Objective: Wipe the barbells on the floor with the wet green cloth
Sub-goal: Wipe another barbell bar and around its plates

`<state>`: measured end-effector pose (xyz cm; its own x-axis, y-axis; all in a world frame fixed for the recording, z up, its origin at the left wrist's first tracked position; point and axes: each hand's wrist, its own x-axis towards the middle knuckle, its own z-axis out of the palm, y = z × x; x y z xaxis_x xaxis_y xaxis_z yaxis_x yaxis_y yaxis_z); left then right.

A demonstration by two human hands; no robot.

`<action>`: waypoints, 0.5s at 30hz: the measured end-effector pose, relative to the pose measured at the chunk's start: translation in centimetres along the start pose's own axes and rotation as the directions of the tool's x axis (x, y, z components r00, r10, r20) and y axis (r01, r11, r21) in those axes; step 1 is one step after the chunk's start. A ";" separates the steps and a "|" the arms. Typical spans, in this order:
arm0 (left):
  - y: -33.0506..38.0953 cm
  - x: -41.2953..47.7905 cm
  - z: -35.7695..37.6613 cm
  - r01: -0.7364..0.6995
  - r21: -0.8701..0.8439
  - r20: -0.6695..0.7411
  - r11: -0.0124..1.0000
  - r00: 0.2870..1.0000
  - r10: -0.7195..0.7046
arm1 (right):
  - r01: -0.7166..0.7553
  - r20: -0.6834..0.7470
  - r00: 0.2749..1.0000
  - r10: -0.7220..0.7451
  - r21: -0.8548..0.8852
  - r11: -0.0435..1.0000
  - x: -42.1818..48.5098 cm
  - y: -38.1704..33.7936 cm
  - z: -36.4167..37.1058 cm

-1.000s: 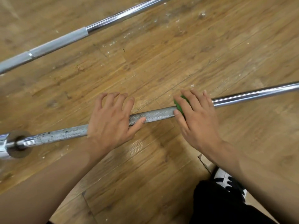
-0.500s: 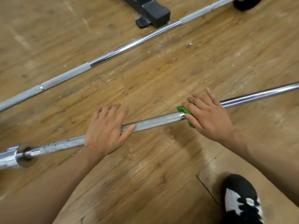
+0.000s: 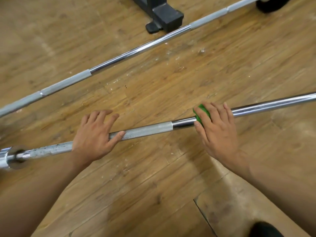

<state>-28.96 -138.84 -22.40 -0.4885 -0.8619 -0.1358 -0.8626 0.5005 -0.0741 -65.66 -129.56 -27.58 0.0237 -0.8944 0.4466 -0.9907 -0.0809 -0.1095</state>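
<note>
Head view: near barbell (image 3: 148, 130) lies across frame centre on the wood floor (image 3: 153, 194). Left hand (image 3: 95, 137), fingers spread, presses its knurled section. Right hand (image 3: 217, 130) wraps the green cloth (image 3: 201, 113) round the smooth shaft, centre right. Probably mid-wipe; the next move calls for sliding the cloth along. Second barbell (image 3: 136, 52) waits in the upper frame.

Long steel barbell (image 3: 148, 130) is lying across wooden plank floor (image 3: 153, 185); second steel barbell (image 3: 119, 58) is lying behind it; green cloth (image 3: 202, 113) is resting on the first.
</note>
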 end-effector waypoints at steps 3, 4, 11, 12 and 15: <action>0.0 0.4 -0.1 0.045 0.029 0.028 0.999 0.999 -0.046 | 0.093 -0.043 0.995 -0.094 -0.014 0.996 0.6 1.0 0.7; 0.1 0.4 0.0 0.054 0.035 0.036 0.998 0.998 -0.055 | 0.090 -0.059 0.994 -0.090 -0.007 0.996 0.6 1.1 0.9; 1.7 0.6 -0.3 0.238 0.057 0.068 0.970 0.968 -0.242 | 0.103 -0.184 0.979 -0.085 0.090 0.991 1.0 1.4 2.4; 1.8 0.6 -0.5 0.212 0.074 0.091 0.974 0.972 -0.219 | 0.102 -0.185 0.979 -0.080 0.112 0.989 0.9 1.5 2.4; 2.0 1.0 -1.7 0.169 0.142 0.159 0.975 0.969 -0.191 | 0.084 -0.229 0.973 -0.037 0.199 0.976 1.0 1.2 3.0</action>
<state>-31.42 -138.81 -21.01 -0.2876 -0.9175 -0.2747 -0.9051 0.3541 -0.2353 -66.42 -131.86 -29.95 0.0292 -0.7661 0.6420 -0.9384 -0.2422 -0.2464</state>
